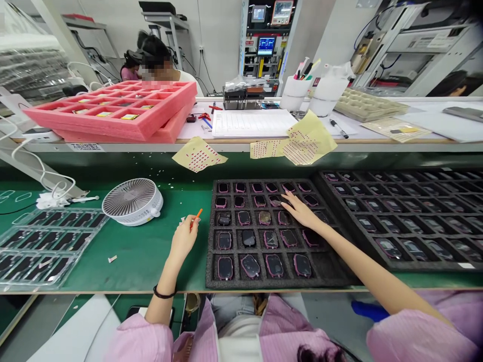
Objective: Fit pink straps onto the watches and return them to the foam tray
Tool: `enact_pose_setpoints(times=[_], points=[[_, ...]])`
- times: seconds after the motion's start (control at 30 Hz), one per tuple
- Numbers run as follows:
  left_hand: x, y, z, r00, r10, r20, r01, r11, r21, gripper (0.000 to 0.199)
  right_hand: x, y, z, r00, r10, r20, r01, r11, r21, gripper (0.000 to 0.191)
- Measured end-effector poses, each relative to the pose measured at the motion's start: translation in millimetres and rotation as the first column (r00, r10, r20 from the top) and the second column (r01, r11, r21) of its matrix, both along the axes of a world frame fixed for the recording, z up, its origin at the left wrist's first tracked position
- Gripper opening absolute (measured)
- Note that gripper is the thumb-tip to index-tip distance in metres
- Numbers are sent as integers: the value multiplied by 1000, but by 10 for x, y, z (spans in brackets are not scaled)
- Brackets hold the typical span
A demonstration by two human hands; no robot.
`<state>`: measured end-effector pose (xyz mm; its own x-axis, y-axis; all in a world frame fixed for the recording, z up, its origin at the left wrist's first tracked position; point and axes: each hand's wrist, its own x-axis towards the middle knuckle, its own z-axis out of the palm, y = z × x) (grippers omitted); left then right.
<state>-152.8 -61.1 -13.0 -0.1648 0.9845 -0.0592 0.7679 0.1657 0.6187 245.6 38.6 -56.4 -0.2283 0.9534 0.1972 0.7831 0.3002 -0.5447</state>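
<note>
Pink striped smock (415, 334) over a white top (237, 347).
Wide sleeves (139, 342) show at 7 and 4 o'clock, a thin black bracelet (164, 292) sits just below the left hand (184, 239), and pale trousers (230, 305) show at 6 o'clock.

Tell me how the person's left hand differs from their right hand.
The left hand is raised over the green mat, pinching a small orange tool, while the right hand lies flat, fingers spread, on the pink-rimmed devices in the black foam tray. The left wrist wears a black wristband; the right wrist shows none. Both hands are bare and come out of pink sleeves.
</note>
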Motion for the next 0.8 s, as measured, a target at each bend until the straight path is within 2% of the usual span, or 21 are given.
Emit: enact_pose_setpoints(times=[0.07,0.17,0.37,0.47,0.57,0.67,0.8], points=[[60,-15,24,1000,-24,-2,24,1000,2,31,-44,-50,41,999,-5,53,3,999,43,49],[172,-31,73,997,-76,31,75,997,28,34,-259,-37,115,997,-9,77,2,996,90,41],[388,-66,140,961,-201,188,179,976,126,35,-801,224,130,999,-34,21,33,999,34,31],[466,-72,108,919,-247,306,216,967,134,37,-931,310,157,996,-26,-86,25,1000,-15,35],[559,-64,79,851,-291,437,251,957,147,40,-1003,282,232,969,16,-246,-32,998,-58,36],[696,-48,110,771,-309,557,283,949,135,41,-1099,148,337,897,57,-438,-116,987,-111,37],[903,-20,206,684,-312,660,314,942,120,43,-1270,-115,531,761,73,-644,-242,954,-177,46]])
